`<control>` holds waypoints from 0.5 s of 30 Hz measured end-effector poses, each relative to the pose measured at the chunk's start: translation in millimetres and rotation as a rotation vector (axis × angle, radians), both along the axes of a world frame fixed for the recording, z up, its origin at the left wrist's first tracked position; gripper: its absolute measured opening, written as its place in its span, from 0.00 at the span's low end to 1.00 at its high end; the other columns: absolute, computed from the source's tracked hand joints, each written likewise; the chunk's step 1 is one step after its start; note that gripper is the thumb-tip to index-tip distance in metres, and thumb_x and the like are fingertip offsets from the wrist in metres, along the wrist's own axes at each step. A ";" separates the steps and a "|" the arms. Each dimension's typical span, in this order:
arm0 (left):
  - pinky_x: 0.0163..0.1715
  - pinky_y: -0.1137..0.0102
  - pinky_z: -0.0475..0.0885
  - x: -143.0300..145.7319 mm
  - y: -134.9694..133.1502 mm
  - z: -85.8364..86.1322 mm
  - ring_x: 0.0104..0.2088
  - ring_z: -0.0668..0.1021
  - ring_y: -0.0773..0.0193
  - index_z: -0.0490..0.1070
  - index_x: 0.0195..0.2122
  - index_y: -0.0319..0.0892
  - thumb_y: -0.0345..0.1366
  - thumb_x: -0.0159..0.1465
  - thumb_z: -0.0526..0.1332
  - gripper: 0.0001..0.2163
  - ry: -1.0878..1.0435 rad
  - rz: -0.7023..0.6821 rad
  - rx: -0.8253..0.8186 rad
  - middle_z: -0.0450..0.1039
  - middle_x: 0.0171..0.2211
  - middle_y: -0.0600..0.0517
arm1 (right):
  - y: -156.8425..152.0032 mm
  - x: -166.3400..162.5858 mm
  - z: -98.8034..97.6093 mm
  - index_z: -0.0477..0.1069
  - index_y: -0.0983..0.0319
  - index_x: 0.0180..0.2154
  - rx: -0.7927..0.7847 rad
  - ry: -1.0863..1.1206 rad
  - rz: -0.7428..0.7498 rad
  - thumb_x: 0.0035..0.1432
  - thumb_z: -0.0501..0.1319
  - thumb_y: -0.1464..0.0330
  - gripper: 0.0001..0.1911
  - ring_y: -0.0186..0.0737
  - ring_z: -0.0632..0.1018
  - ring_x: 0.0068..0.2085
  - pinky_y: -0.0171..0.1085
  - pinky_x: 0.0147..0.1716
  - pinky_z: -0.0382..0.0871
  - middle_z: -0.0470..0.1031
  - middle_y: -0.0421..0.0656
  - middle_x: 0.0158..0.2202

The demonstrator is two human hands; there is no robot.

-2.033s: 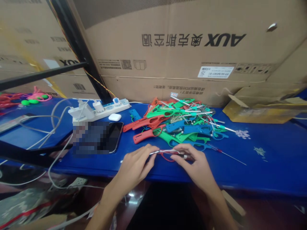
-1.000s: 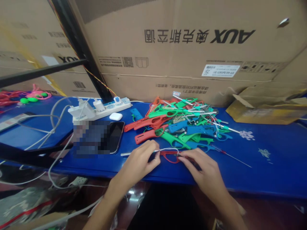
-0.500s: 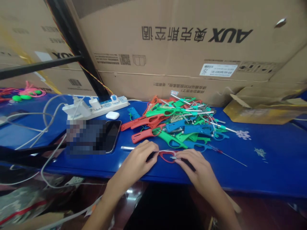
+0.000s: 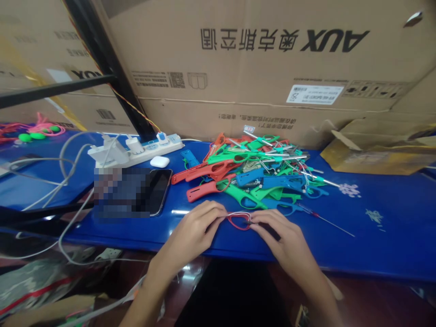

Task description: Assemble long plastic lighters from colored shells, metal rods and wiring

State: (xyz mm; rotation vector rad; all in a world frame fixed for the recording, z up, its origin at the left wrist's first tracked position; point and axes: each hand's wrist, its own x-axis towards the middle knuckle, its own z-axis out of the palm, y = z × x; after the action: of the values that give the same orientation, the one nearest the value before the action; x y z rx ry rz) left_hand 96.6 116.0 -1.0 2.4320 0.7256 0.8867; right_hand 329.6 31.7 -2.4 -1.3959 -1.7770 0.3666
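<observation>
A red lighter shell (image 4: 238,228) with a trigger loop lies between my hands, just above the front of the table. Thin white wires run along its top edge. My left hand (image 4: 203,225) is closed on its left end, while my right hand (image 4: 278,228) pinches the right end and the wires with thumb and finger. Most of the shell is hidden by my fingers. To the left of my left hand shows a silver metal tube (image 4: 180,212); whether it joins the shell, I cannot tell. Behind my hands is a pile of red, green and blue lighter parts (image 4: 250,176).
On the left lie a phone (image 4: 161,193), a white earphone case (image 4: 160,161) and a power strip (image 4: 150,153) with cables. A thin screwdriver (image 4: 332,225) rests on the blue table (image 4: 374,250). Cardboard boxes (image 4: 252,63) stand behind, and an open carton (image 4: 378,156) sits at right.
My right thumb and finger have shifted slightly at the right end of the red shell and the wires. Both hands keep hold. The camera view has tilted a little.
</observation>
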 end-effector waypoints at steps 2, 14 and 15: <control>0.50 0.63 0.77 -0.2 0.6 -0.8 0.47 0.80 0.60 0.76 0.48 0.43 0.29 0.74 0.57 0.09 -0.010 -0.005 0.011 0.78 0.45 0.47 | -0.2 0.0 0.2 0.78 0.56 0.41 0.000 0.005 -0.004 0.68 0.63 0.70 0.05 0.44 0.81 0.46 0.41 0.50 0.75 0.83 0.42 0.43; 0.50 0.60 0.76 1.7 7.1 -4.6 0.47 0.80 0.59 0.78 0.49 0.43 0.30 0.73 0.59 0.09 -0.026 -0.038 0.033 0.80 0.48 0.48 | -0.4 2.1 -0.4 0.78 0.58 0.41 0.015 0.001 -0.019 0.68 0.63 0.70 0.04 0.41 0.82 0.45 0.37 0.48 0.75 0.82 0.43 0.42; 0.50 0.60 0.76 1.8 7.1 -4.7 0.47 0.79 0.60 0.78 0.49 0.43 0.31 0.73 0.59 0.09 -0.022 -0.038 0.025 0.79 0.48 0.47 | -0.1 2.5 -0.7 0.78 0.58 0.41 0.018 -0.004 -0.021 0.68 0.63 0.70 0.04 0.41 0.82 0.45 0.37 0.48 0.75 0.82 0.43 0.42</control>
State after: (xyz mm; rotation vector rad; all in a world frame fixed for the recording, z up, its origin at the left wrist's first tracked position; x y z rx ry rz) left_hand 98.4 123.1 -5.8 2.4458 0.6617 0.9111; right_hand 332.1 31.6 -3.2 -1.4020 -1.7640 0.3357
